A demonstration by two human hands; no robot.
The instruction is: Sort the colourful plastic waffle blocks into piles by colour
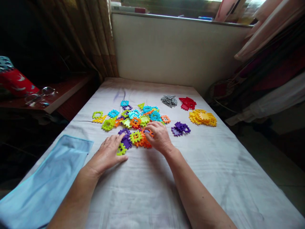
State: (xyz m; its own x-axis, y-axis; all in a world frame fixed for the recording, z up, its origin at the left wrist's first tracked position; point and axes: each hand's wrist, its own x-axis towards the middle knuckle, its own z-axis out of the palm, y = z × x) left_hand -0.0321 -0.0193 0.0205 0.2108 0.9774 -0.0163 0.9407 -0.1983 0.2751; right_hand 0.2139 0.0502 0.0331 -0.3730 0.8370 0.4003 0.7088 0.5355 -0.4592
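Presently, the two hands are being held apart from each other, low over a flat surface covered with pale cloth. The left hand is being held with its fingers spread and its thumb standing away; by its fingertips, notched purple squares of flat plastic are being touched. In the gap between its thumb and fingers, a notched lime-green frame of plastic is being partly covered. The right hand is being curled downward over flat orange notched plastic pieces; whether one of them is being pinched cannot be told, since the fingertips are being partly hidden.

Between the hands, a lime-green plastic square with notched edges is lying against the orange pieces. Just beyond both hands, a loose heap of mixed blue, green, orange and purple plastic pieces is being spread out.

To the right of the right hand, a small pile of purple notched plastic pieces is lying; farther out on that side, a yellow plastic pile, a red plastic pile and a grey plastic pile are being seen. Beside the left hand, on its outer side, a light-blue rectangular cloth is lying.
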